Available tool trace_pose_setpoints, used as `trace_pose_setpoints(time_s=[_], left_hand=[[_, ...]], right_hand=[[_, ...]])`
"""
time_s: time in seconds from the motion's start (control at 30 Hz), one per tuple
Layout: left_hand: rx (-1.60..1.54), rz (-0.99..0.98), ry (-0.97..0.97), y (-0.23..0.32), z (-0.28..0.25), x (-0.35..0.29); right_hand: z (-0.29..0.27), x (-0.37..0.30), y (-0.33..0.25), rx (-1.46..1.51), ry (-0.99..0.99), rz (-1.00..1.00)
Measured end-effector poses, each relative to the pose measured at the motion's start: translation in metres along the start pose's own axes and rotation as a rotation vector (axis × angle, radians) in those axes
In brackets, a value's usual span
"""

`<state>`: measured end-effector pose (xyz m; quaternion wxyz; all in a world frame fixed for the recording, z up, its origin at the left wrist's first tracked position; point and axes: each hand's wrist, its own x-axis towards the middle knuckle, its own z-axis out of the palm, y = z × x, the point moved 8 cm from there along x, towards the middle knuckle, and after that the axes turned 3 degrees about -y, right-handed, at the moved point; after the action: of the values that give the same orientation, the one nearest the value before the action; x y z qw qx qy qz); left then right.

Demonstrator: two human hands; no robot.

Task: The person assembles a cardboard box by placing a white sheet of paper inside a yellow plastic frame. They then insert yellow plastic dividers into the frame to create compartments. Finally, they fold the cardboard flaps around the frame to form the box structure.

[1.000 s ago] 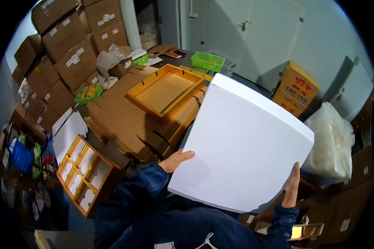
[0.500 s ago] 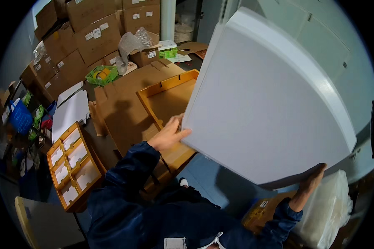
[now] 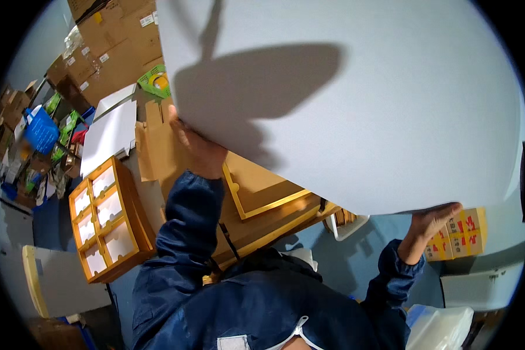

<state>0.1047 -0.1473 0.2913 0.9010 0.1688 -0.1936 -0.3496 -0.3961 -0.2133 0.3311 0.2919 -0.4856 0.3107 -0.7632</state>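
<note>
A large white panel [image 3: 356, 146] fills the upper right, raised at a slant in front of me. My left hand [image 3: 198, 146] grips its lower left edge, with part of the fingers hidden by it. Under the lower right edge, my right hand [image 3: 434, 224] is closed on the panel, thumb side showing. A dark shadow falls across the panel's face. Below it, a shallow wooden tray [image 3: 274, 205] lies on a table, its far part covered by the panel. Flat brown cardboard [image 3: 169, 172] is beneath my left hand.
Left of me stands a wooden tray with compartments [image 3: 133, 204] holding white cards. Beyond are white sheets [image 3: 111, 131], a green basket [image 3: 151, 84] with tape rolls, and stacked cardboard boxes [image 3: 116, 55]. A printed carton [image 3: 469, 233] and a plastic-wrapped bundle [image 3: 440, 326] are at right.
The panel has come up and left, turning so its face covers more of the view. My left hand has moved left with its edge; my right hand has gone up slightly.
</note>
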Motion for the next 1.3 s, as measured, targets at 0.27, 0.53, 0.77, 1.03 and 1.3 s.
trace_pose_setpoints(time_s=[0.27, 0.53, 0.77, 1.03, 1.3], left_hand=[[0.591, 0.077, 0.106, 0.001, -0.064, 0.049], [0.940, 0.022, 0.214, -0.060, -0.120, 0.038], [1.351, -0.224, 0.311, -0.083, -0.177, -0.032], [1.814, -0.462, 0.308, -0.078, -0.156, -0.068], [1.808, -0.660, 0.374, -0.074, -0.139, -0.089]], right_hand=[[0.098, 0.091, 0.128, 0.349, -0.530, 0.102], [0.127, 0.108, 0.303, 0.157, -0.599, 0.077], [0.158, 0.061, 0.349, -0.058, -0.759, 0.366], [0.204, 0.044, 0.421, -0.181, -1.050, 0.654], [0.188, 0.061, 0.412, 0.010, -0.913, 0.656]])
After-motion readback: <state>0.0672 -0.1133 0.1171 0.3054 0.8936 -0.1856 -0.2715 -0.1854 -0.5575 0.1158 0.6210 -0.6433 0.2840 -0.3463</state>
